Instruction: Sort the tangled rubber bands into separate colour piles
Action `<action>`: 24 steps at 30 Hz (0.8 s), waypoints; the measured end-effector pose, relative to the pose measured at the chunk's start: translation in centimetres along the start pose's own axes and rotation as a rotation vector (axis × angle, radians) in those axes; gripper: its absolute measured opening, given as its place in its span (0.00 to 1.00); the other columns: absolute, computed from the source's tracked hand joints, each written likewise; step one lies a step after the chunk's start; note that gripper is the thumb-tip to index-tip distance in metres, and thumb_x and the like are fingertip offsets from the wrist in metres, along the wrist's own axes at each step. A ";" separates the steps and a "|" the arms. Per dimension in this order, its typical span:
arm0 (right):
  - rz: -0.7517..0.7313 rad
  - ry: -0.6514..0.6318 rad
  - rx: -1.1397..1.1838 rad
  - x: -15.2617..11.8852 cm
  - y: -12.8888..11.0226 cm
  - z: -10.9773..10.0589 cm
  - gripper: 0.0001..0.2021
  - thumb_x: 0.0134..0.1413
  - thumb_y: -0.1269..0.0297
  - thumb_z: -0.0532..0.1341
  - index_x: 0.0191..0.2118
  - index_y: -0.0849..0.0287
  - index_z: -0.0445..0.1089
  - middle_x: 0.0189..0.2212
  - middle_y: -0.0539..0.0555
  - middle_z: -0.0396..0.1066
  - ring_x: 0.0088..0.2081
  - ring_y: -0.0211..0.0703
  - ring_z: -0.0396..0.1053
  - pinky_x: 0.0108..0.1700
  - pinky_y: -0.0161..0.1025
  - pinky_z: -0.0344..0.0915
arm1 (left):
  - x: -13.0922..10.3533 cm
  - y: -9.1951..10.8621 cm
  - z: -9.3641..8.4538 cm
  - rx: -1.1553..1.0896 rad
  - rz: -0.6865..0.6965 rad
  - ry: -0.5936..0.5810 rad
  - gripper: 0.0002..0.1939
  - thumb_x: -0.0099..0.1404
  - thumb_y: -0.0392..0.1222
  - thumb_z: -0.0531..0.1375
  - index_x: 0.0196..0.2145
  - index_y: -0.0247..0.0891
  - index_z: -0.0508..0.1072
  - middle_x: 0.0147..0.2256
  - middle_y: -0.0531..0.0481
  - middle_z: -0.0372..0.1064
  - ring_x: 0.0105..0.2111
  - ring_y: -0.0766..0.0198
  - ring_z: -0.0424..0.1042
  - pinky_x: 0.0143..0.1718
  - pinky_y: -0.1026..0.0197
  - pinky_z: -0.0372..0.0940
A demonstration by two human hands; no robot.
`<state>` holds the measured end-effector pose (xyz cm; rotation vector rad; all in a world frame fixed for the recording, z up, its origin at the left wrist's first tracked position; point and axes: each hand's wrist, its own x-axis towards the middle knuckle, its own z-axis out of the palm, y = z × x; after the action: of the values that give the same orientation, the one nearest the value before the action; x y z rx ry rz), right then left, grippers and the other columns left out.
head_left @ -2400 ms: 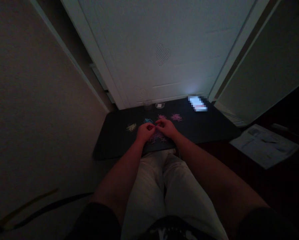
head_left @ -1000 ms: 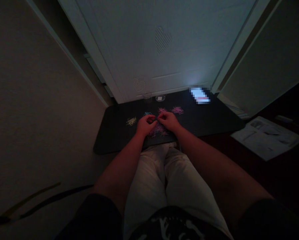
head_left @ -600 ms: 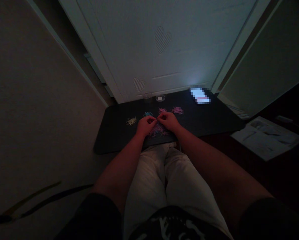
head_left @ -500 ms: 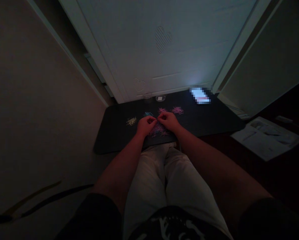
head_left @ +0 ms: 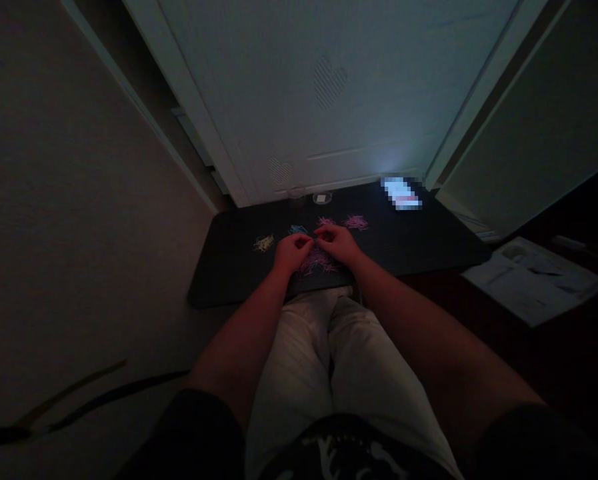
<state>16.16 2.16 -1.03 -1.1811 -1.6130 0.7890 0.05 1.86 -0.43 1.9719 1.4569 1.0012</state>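
Note:
Side by side above a mixed pink and purple pile of small sticks (head_left: 319, 262) are my two hands. My left hand (head_left: 293, 252) has its thumb and forefinger pinched together; whatever it holds is too small to make out. Close by on its right, my right hand (head_left: 337, 241) is also in a pinch, its fingertips near the left ones, and its content cannot be made out. Around them on the dark table (head_left: 223, 267) lie a pale yellow pile (head_left: 263, 243), a blue pile (head_left: 297, 229), a pink pile (head_left: 325, 221) and another pink pile (head_left: 356, 222).
At the table's back edge stand a clear round container (head_left: 297, 195) and a clear lid-like dish (head_left: 321, 198) with a white square. A lit phone (head_left: 401, 193) lies at the back right. Papers (head_left: 536, 280) are beyond the right end; a white door (head_left: 279, 100) rises behind.
The fingertips of both hands have shifted slightly, with a small gap between the hands. The view has moved a little; the piles look the same.

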 end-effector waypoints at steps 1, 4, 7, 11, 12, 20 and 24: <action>-0.011 -0.022 -0.005 0.0 -0.1 0.0 0.11 0.41 0.66 0.61 0.33 0.63 0.74 0.23 0.50 0.71 0.25 0.36 0.64 0.29 0.33 0.61 | 0.0 0.0 0.0 0.003 0.001 -0.005 0.10 0.57 0.45 0.60 0.32 0.37 0.76 0.28 0.50 0.74 0.27 0.66 0.70 0.29 0.65 0.62; 0.000 -0.037 -0.030 0.0 -0.2 -0.1 0.07 0.42 0.67 0.61 0.29 0.63 0.75 0.23 0.51 0.72 0.25 0.37 0.65 0.29 0.34 0.61 | -0.1 0.1 -0.1 0.017 0.011 -0.015 0.10 0.57 0.45 0.60 0.31 0.37 0.76 0.28 0.50 0.74 0.27 0.66 0.70 0.29 0.65 0.62; 0.022 -0.012 -0.052 -0.1 -0.3 -0.1 0.06 0.42 0.68 0.60 0.27 0.63 0.74 0.22 0.51 0.71 0.25 0.37 0.65 0.29 0.34 0.61 | -0.1 0.3 -0.2 0.028 0.014 -0.028 0.10 0.57 0.45 0.59 0.31 0.37 0.76 0.28 0.51 0.74 0.27 0.66 0.70 0.29 0.65 0.62; 0.026 0.016 -0.082 -0.1 -0.4 0.0 0.04 0.42 0.69 0.60 0.25 0.61 0.72 0.21 0.50 0.70 0.25 0.36 0.64 0.29 0.34 0.60 | 0.0 0.3 -0.1 0.022 -0.014 -0.031 0.10 0.57 0.45 0.59 0.31 0.37 0.76 0.28 0.51 0.74 0.27 0.66 0.70 0.29 0.65 0.62; 0.029 0.021 -0.085 -0.1 -0.4 0.0 0.04 0.42 0.69 0.60 0.25 0.61 0.72 0.21 0.50 0.70 0.24 0.36 0.64 0.29 0.34 0.60 | 0.0 0.2 -0.1 0.016 -0.016 -0.027 0.10 0.57 0.45 0.59 0.30 0.37 0.76 0.28 0.51 0.74 0.27 0.66 0.70 0.29 0.65 0.62; 0.076 0.095 -0.003 0.1 -0.2 -0.1 0.04 0.44 0.67 0.58 0.25 0.61 0.68 0.21 0.50 0.67 0.24 0.36 0.63 0.30 0.35 0.60 | 0.0 0.0 0.0 -0.016 -0.019 0.007 0.08 0.56 0.43 0.59 0.29 0.36 0.75 0.25 0.53 0.72 0.26 0.67 0.69 0.29 0.65 0.62; 0.084 0.072 0.077 0.2 0.1 -0.2 0.06 0.43 0.66 0.59 0.27 0.62 0.70 0.23 0.50 0.69 0.25 0.37 0.63 0.30 0.35 0.61 | 0.0 0.0 0.0 -0.039 -0.014 0.008 0.08 0.56 0.43 0.59 0.29 0.36 0.74 0.27 0.52 0.73 0.26 0.67 0.69 0.30 0.65 0.62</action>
<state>16.34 2.40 -1.02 -1.2143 -1.4691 0.8450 0.06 1.88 -0.45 1.9296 1.4431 1.0244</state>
